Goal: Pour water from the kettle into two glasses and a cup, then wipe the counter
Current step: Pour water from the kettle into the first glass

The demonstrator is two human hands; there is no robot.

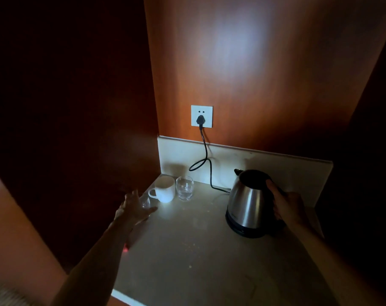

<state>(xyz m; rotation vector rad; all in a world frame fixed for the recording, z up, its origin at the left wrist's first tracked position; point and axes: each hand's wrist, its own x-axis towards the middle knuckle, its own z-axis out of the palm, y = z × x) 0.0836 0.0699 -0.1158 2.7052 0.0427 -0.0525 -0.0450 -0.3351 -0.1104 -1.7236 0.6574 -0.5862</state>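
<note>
My right hand (289, 206) curls round the handle of the kettle (247, 204) at right, while my left hand (133, 207), fingers spread, hovers beside a glass (146, 203) at far left.

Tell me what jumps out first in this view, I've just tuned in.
The steel kettle stands on its base at the right of the counter, the right hand gripping its handle. At the back left corner sit a white cup and a glass, with the left hand open at a second glass.
</note>
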